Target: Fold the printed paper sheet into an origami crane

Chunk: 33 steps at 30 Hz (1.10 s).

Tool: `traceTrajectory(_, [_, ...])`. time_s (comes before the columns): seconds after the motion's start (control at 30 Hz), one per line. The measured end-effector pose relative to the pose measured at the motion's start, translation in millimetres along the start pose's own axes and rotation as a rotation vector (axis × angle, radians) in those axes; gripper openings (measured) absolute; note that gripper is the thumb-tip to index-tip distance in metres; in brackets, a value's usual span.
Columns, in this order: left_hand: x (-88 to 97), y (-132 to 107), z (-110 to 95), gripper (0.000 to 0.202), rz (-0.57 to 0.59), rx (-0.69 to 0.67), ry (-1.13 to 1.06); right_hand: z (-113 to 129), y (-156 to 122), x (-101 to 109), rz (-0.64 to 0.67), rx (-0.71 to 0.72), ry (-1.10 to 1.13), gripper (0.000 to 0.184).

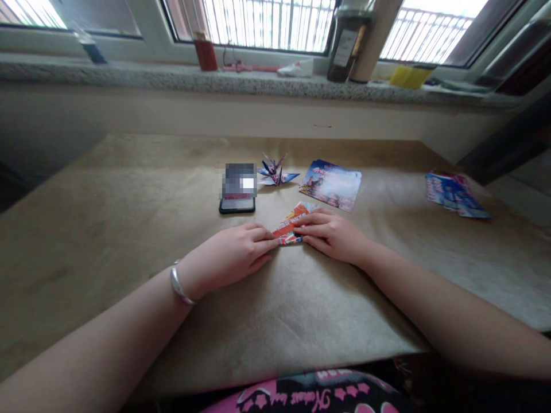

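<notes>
A sheet of orange and white patterned paper (289, 228), folded into a narrow pointed shape, lies on the table between my two hands. My left hand (241, 249), with a silver bangle at its wrist, has its fingers close together and holds the left corner of the paper. Over the right part of the paper, the fingers of my right hand (329, 232) press down and hold it; the thumb is mostly hidden. Just beyond my hands stand a phone (237, 205) with a blurred screen and a blue and white folded paper crane (278, 174).
A stack of square printed paper (333, 184) lies behind my right hand. More blue printed papers (456, 195) are at the table's right. Along the windowsill (267, 86) stand a red container (205, 53), a dark jar (346, 46) and a yellow item (410, 76).
</notes>
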<state>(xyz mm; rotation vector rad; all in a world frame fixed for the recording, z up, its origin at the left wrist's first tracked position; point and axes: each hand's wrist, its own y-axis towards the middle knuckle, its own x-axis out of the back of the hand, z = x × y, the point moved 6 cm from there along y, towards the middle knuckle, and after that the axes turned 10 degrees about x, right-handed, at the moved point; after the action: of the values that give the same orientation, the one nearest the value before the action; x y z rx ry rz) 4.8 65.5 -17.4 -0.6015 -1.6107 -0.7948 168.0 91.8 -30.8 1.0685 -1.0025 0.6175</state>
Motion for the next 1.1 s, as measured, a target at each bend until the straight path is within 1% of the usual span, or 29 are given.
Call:
traceTrajectory(0.17, [-1.7, 0.0, 0.2, 0.032, 0.007, 0.017, 0.019, -0.4, 0.4, 2.4, -0.023, -0.027, -0.021, 0.023])
traceTrajectory(0.37, [-1.2, 0.0, -0.6, 0.032, 0.006, 0.009, 0.043, -1.6, -0.6, 0.7, 0.003, -0.041, -0.046, 0.024])
traceTrajectory(0.57, [0.1, 1.1, 0.4, 0.030, 0.002, 0.019, 0.115, -3.5, -0.8, 0.8, 0.020, -0.074, -0.078, 0.024])
traceTrajectory(0.83, [2.2, 1.5, -3.2, 0.027, -0.014, 0.008, 0.153, 9.2, 3.7, 1.5, 0.046, 0.007, -0.183, 0.026])
traceTrajectory(1.0, [2.2, 2.4, -3.8, 0.027, -0.018, 0.004, 0.120, 18.5, 7.2, -4.0, 0.052, 0.076, -0.084, 0.029])
traceTrajectory(1.1, [2.1, 1.9, -1.8, 0.029, 0.002, 0.001, 0.113, 19.0, 7.6, -5.9, 0.054, 0.074, -0.067, 0.030])
